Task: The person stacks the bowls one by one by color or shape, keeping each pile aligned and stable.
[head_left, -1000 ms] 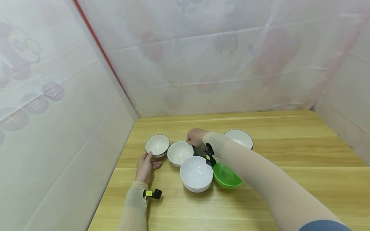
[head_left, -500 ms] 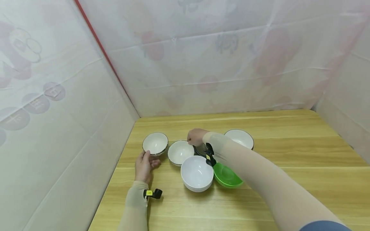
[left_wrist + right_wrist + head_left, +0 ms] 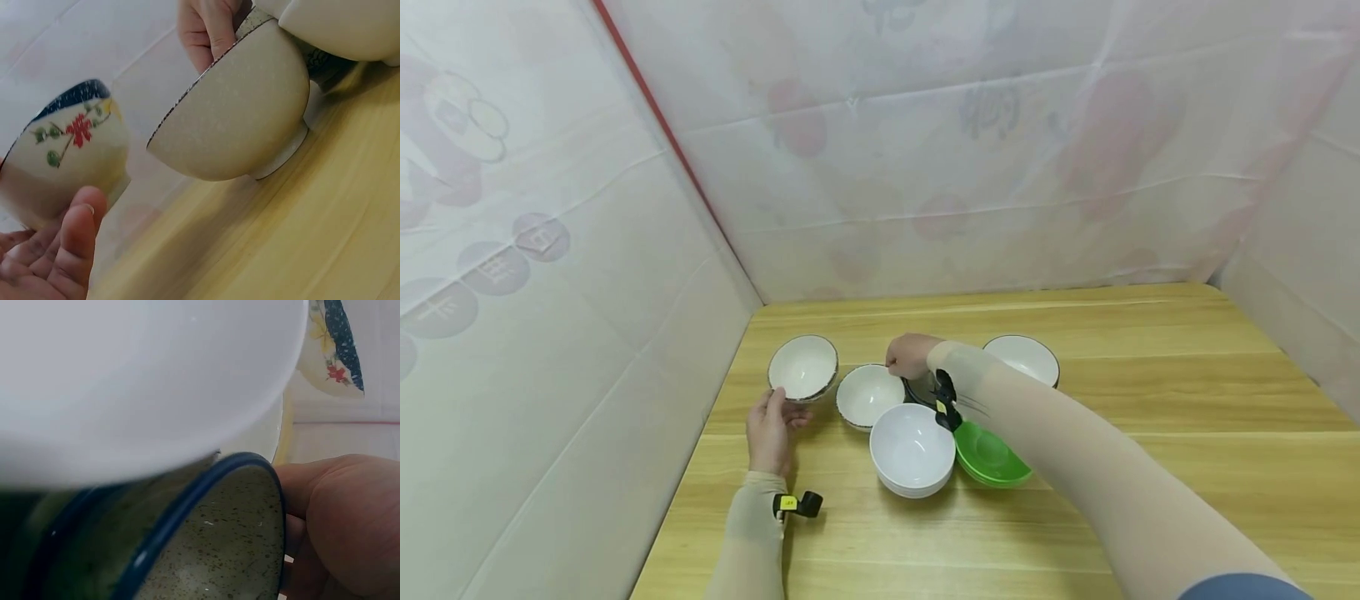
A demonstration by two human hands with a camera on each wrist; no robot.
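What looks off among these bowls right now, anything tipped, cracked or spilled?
Two bowls sit askew. The flower-painted bowl is tipped, gripped by the left hand. The speckled bowl leans on its foot, its rim pinched by the right hand. No spill or crack shows.

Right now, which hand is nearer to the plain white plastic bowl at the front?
Right. The right hand sits just behind the plain white plastic bowl, fingers at the speckled bowl's rim. The left hand is farther left, holding the flower-painted bowl.
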